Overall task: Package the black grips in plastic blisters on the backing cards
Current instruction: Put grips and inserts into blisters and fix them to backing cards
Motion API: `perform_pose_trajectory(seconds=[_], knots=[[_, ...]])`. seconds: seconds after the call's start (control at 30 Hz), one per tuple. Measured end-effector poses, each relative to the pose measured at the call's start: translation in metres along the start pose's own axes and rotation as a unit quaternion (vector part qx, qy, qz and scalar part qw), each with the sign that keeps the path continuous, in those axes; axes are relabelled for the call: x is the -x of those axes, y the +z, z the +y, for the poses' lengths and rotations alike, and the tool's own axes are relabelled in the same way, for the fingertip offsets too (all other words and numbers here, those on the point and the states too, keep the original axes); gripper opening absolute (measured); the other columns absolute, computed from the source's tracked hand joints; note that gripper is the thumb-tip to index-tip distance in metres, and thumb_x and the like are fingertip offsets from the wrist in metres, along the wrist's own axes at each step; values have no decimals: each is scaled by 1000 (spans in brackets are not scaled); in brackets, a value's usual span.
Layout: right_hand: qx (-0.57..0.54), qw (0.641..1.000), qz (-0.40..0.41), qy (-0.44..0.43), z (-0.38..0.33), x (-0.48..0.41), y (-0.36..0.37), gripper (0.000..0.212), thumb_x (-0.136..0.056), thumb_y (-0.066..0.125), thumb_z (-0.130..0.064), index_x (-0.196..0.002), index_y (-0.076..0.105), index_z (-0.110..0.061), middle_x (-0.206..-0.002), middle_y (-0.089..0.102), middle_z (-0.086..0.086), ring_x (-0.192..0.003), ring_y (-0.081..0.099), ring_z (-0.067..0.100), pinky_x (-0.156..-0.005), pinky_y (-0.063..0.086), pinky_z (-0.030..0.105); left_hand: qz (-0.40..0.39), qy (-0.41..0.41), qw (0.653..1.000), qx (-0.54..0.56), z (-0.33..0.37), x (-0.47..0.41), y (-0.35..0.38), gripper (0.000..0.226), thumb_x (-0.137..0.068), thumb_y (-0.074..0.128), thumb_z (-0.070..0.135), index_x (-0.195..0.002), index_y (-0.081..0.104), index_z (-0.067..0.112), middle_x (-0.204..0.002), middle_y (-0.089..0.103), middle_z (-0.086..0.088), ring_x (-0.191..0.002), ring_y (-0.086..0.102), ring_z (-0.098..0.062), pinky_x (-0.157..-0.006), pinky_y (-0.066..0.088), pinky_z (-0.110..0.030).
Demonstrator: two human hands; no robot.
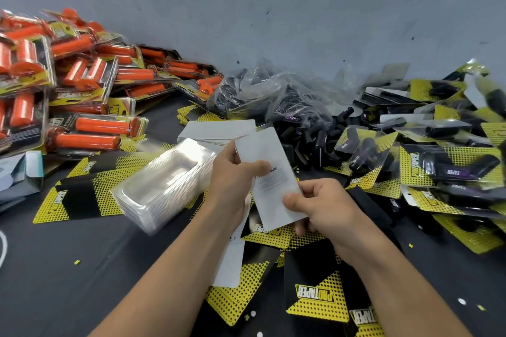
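- The black table (68,268) shows bare surface mainly at the lower left. A grey wall (273,8) closes off the far side.
- A heap of blister-packed orange grips (68,85) crowds the left edge, and a heap of finished blister packs holding black grips (438,161) crowds the right.
- Between the heaps, against the wall, lies a crumpled clear plastic bag (273,90). Loose black rubber grips (315,139) spill from it towards the hands.
- The left hand (235,175) pinches the upper left edge of a white-backed backing card (271,172). Its fingers are clenched on the card.
- The right hand (323,205) grasps the same card at its lower right edge, thumb on top and fingers curled beneath.
- The card is held above the table with its blank side up. It shows a barcode and fine print too small to read.
- A tilted stack of nested clear plastic blisters (164,183) sits just left of the left hand.
- A stack of face-down white cards (216,130) lies beyond the blisters.
- Yellow-and-black printed backing cards (317,301) lie scattered under and around the forearms and read "PROTAPER".
- Purple labels on the packed black grips read "TAPER".
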State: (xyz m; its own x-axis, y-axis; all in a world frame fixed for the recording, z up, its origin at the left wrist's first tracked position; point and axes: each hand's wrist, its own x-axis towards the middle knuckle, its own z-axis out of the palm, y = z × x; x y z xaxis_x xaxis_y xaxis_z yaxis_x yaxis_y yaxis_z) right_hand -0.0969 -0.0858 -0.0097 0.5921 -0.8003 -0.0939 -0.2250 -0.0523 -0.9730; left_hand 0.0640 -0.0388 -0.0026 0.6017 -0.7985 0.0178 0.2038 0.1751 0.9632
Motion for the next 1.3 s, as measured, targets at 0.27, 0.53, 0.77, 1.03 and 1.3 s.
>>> perform_pose_trajectory(seconds=[0.27, 0.53, 0.77, 1.03, 1.3], knots=[[-23, 1000, -5, 19, -2, -1, -1, 19, -94, 65, -2, -92, 82, -13, -78, 77, 12, -44, 41, 21, -42, 38, 25, 61, 7, 997, 41, 5, -7, -6, 16, -97, 64, 11, -93, 79, 16, -82, 77, 3, -69, 69, -8, -62, 55, -25], [-14, 973, 230, -30, 6, -3, 11, 16, -87, 78, -29, -73, 75, -24, -71, 73, -8, -57, 66, 11, -44, 46, 24, 117, 67, 986, -99, -4, -10, -9, 22, -92, 66, 15, -86, 73, 35, -79, 76, 11, -69, 70, 0, -61, 54, -24], [-138, 930, 325, -107, 3, -5, 10, 16, -81, 86, -20, -78, 71, -23, -70, 71, -18, -62, 67, -2, -45, 47, 18, 133, 111, 945, -279, -9, -7, -10, 19, -90, 74, 23, -103, 80, 36, -73, 72, 27, -77, 65, 13, -62, 50, -7], [-42, 923, 359, -131, 7, -4, 9, 18, -80, 84, -34, -77, 67, -32, -71, 71, -12, -65, 70, 12, -46, 54, 34, 122, 140, 877, -444, -10, -1, -7, 26, -89, 68, 29, -112, 79, 31, -86, 73, 14, -81, 64, -8, -84, 49, -25], [19, 901, 416, -120, 5, -2, 8, 33, -77, 84, -43, -71, 58, -23, -66, 68, -12, -62, 68, 9, -45, 56, 38, 101, 99, 920, -365, -9, -1, -7, 18, -78, 73, 34, -94, 80, 36, -81, 76, 17, -73, 68, 5, -63, 49, -14]])
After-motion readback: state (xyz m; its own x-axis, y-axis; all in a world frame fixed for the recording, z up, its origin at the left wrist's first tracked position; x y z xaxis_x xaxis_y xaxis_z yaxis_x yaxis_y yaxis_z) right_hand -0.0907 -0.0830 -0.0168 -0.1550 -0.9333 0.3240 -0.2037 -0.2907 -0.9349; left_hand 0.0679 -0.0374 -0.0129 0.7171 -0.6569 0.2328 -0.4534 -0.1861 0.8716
